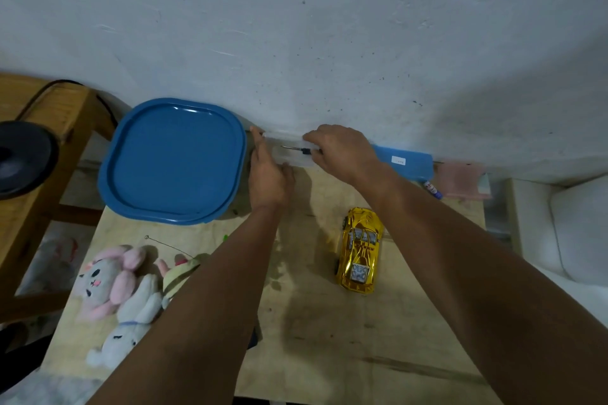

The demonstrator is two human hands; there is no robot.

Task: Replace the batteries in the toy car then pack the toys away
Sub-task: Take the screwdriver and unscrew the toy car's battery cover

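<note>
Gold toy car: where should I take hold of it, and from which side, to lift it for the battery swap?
Grip the gold toy car across its middle, thumb on one door side and fingers on the other, coming down from above. It sits wheels-down on the table, lengthwise away from you, with open space on both long sides. The right hand is probably nearer, though both hands are now at the clear box.

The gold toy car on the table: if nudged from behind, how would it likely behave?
The gold toy car sits upright on its wheels on the flat wooden table, so it would probably roll forward. Its glossy, foil-like shell looks thin and plastic, likely light and somewhat slippery to grip.
</note>
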